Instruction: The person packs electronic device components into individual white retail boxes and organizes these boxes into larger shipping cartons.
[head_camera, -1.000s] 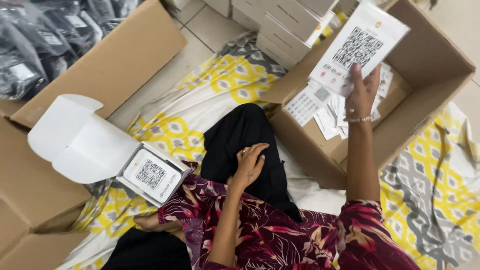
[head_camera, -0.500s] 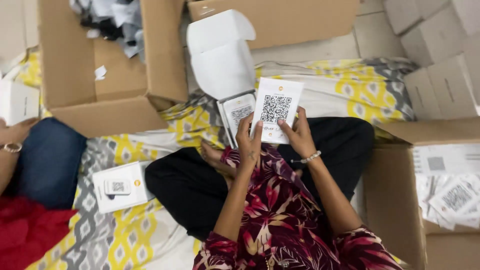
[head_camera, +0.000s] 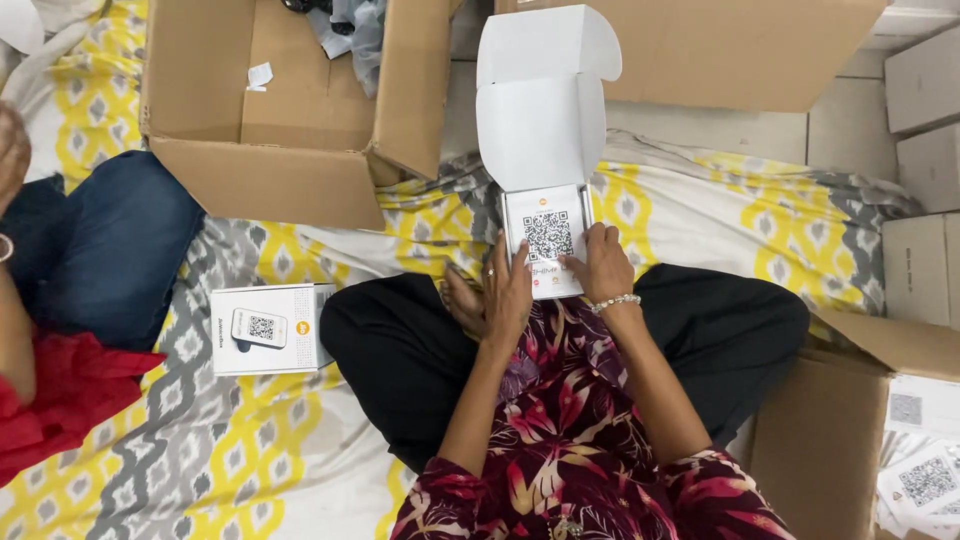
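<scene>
Both hands lie flat, fingers spread, on a white card (head_camera: 545, 245): left hand (head_camera: 506, 297) at its left edge, right hand (head_camera: 603, 265) at its right. The card covers the open white box (head_camera: 541, 130), hiding what's inside.

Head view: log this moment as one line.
left hand: on white card | right hand: on card | card: lying in open white box | nearby: closed white box, cardboard carton

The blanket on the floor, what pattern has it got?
The blanket has yellow and grey diamond shapes on white, seen in the head view.
</scene>
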